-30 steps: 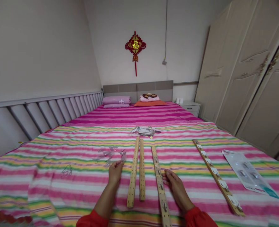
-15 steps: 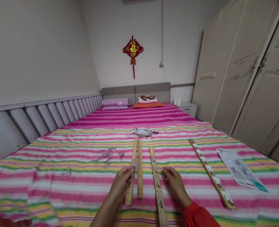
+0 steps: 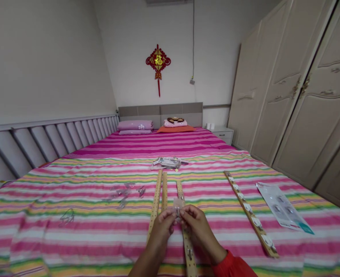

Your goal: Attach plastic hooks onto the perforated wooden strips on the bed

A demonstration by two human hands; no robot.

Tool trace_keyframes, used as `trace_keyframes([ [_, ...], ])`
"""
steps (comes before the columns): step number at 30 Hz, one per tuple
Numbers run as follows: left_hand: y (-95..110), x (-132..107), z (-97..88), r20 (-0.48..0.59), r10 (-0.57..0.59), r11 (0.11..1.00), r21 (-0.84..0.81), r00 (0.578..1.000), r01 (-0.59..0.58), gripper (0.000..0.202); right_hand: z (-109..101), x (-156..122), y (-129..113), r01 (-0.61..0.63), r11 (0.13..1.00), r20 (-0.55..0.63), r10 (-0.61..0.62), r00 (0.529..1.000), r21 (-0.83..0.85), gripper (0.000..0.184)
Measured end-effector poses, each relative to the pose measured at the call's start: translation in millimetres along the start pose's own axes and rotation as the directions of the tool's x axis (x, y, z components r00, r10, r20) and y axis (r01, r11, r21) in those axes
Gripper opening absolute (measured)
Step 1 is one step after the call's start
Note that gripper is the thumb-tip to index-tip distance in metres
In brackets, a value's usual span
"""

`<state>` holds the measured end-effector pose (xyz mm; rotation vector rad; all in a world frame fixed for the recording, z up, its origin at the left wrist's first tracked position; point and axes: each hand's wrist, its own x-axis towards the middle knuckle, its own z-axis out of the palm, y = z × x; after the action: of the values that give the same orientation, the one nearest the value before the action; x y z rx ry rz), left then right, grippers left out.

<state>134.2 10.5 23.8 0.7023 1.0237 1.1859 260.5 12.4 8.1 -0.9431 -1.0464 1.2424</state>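
Before me both hands meet over a wooden strip with holes and metal hooks (image 3: 189, 252). Thumb and fingertips of my left hand (image 3: 163, 227) are closed on a small clear square adhesive hook (image 3: 178, 206), held upright. My right hand (image 3: 197, 221) pinches its right lower edge, so both hands have it. Two bare perforated wooden strips, the left strip (image 3: 155, 200) and the shorter strip (image 3: 164, 190), lie just left, partly hidden by my left hand. To the left lie several loose clear-backed hooks (image 3: 122, 194), too small to make out singly.
At right lie a wooden strip with white round hooks (image 3: 252, 215) and a clear blister pack (image 3: 283, 207). A plastic bag of small parts (image 3: 166, 163) lies farther back. A thin clear piece (image 3: 67, 217) is at far left. Striped bedding (image 3: 100, 246) lies beneath everything; a rail (image 3: 57, 138) borders the left.
My left hand has brought the adhesive hook rightward over the strip with hooks. My right hand has moved left and taken hold of it too. The view has shifted slightly.
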Motion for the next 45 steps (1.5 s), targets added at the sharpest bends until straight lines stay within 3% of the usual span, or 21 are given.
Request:
trace_keyframes([
  [5, -12.7, 19.4, -3.3, 0.031, 0.054, 0.979, 0.195, 0.998, -0.059, 0.043, -11.1, 12.9, 1.5, -0.011, 0.998, -0.012, 0.01, 1.0, -0.055, 0.036],
  [9, -9.3, 44.6, -3.8, 0.022, 0.146, 0.944, 0.296, 0.989, -0.146, 0.054, -26.1, 37.3, 0.3, -0.066, 0.995, -0.03, 0.064, 0.998, -0.079, 0.039],
  [16, 7.7, 108.2, 10.0, 0.112, 0.287, 0.856, 0.416, 0.951, -0.307, 0.025, -45.4, 94.8, 6.8, -0.132, 0.987, -0.081, 0.124, 0.989, -0.097, 0.035],
  [21, 5.0, 138.8, 17.9, 0.102, 0.297, 0.83, 0.465, 0.949, -0.309, 0.014, -52.7, 126.7, 17.9, -0.156, 0.98, -0.132, 0.139, 0.981, -0.127, 0.031],
  [34, -4.7, 168.5, 15.9, 0.211, 0.344, 0.69, 0.604, 0.915, -0.399, 0.031, -50.2, 159.1, 46.4, -0.223, 0.958, -0.154, 0.196, 0.968, -0.181, 0.027],
  [45, -14.4, 189.4, 15.3, 0.256, 0.354, 0.568, 0.706, 0.9, -0.424, 0.035, -54.8, 173.7, 66.3, -0.21, 0.94, -0.187, 0.163, 0.969, -0.269, 0.032],
])
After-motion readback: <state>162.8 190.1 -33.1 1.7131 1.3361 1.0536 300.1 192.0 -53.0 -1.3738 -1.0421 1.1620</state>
